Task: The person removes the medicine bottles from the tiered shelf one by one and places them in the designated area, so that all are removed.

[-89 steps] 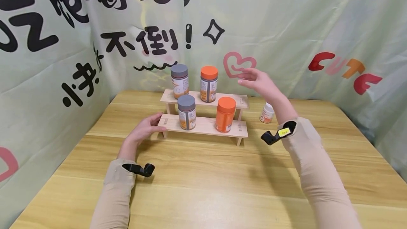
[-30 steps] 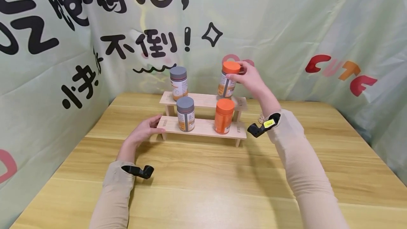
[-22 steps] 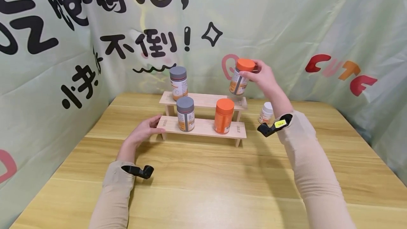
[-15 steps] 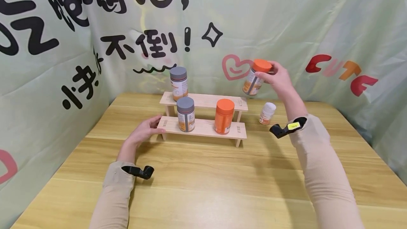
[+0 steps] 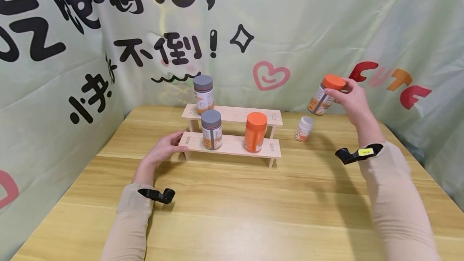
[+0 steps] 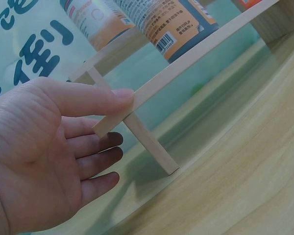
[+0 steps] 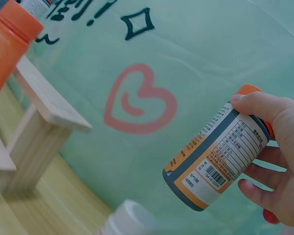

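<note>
Right hand point(image 5: 353, 98) grips an orange-capped cylindrical bottle with a grey, white and orange label point(image 5: 324, 95), fingers curled round its cap end and upper body; I see the bottle tilted in mid-air, its base pointing down and away from the palm, well clear of the wooden tabletop point(image 5: 232, 208). Below and to the left of this hand stands a small white-capped bottle point(image 5: 303, 128) on the table. Left hand point(image 5: 164, 147) lies relaxed, thumb pressed on the end edge of the lower board of a two-tier pale wooden shelf point(image 5: 232, 145), other fingers extended under the board. Just beyond its fingertips I note a grey-capped bottle point(image 5: 212, 129) on the lower tier, with an all-orange bottle point(image 5: 255, 131) further right. A second grey-capped bottle point(image 5: 204, 94) stands on the upper tier, behind and above.
</note>
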Action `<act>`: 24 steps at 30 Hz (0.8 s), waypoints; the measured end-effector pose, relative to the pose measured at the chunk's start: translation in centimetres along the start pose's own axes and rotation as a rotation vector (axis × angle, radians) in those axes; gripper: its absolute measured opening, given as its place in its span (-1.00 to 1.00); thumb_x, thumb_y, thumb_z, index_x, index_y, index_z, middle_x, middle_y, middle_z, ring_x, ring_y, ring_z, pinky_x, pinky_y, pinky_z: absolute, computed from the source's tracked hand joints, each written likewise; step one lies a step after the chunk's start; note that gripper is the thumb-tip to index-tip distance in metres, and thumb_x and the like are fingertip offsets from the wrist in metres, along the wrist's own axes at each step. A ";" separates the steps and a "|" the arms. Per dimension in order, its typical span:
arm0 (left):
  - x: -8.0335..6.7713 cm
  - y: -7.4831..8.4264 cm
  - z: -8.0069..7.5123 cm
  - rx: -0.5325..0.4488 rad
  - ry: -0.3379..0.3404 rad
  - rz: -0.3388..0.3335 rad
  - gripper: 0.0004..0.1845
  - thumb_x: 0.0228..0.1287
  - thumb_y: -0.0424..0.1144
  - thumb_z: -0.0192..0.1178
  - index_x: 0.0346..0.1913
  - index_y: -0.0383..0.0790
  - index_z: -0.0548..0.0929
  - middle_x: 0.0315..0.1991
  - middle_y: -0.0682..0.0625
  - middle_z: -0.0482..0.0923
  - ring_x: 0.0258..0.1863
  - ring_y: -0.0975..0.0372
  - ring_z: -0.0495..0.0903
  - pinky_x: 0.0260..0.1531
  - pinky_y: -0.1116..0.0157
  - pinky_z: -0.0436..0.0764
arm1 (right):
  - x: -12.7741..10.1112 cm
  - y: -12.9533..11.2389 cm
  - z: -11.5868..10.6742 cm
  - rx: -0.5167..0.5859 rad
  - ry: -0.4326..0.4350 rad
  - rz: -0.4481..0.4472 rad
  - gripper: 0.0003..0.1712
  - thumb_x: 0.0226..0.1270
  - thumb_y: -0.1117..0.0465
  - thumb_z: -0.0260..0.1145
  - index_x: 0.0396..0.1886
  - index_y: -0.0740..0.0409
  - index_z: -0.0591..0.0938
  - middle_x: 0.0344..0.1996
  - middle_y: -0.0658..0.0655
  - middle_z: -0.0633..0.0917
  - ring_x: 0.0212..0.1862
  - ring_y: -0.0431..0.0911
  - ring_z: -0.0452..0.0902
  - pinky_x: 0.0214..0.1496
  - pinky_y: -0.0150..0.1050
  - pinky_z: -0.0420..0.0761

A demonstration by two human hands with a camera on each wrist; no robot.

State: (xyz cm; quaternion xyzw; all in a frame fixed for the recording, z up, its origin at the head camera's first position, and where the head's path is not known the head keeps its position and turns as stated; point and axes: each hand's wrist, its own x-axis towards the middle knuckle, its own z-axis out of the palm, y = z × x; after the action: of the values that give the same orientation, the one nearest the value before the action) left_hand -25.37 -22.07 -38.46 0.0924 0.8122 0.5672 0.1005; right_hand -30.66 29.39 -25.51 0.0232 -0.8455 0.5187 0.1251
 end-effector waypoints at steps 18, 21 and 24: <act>0.1 -0.2 0.0 -0.014 0.002 0.003 -0.15 0.18 -0.32 0.24 0.41 -0.44 -0.02 0.39 -0.33 -0.02 0.36 -0.09 0.04 0.31 0.03 0.05 | -1.5 6.0 -1.2 -0.089 0.022 0.140 -0.06 0.20 -0.10 0.27 0.42 0.23 0.10 0.12 0.17 0.35 0.02 -0.16 0.31 -0.15 -0.56 0.43; 0.1 -0.2 -0.1 -0.027 0.001 0.011 -0.17 0.18 -0.34 0.22 0.40 -0.45 -0.01 0.39 -0.34 -0.01 0.36 -0.09 0.05 0.31 0.03 0.06 | -1.6 6.8 -0.8 -0.085 0.015 0.143 -0.06 0.19 -0.09 0.28 0.42 0.25 0.10 0.12 0.18 0.36 0.00 -0.18 0.32 -0.21 -0.61 0.42; 0.1 -0.2 0.0 -0.034 -0.002 0.016 -0.17 0.18 -0.36 0.22 0.40 -0.46 -0.01 0.39 -0.34 -0.01 0.36 -0.09 0.04 0.31 0.04 0.06 | -1.7 7.6 -0.4 -0.111 -0.002 0.147 -0.03 0.20 -0.13 0.26 0.43 0.26 0.07 0.20 0.27 0.32 0.05 -0.12 0.31 -0.19 -0.59 0.40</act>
State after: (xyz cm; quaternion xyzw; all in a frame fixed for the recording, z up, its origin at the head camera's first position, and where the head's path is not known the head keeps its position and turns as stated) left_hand -25.45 -22.15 -38.63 0.0976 0.8016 0.5816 0.0985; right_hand -30.25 33.10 -32.36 -0.0455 -0.8723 0.4790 0.0868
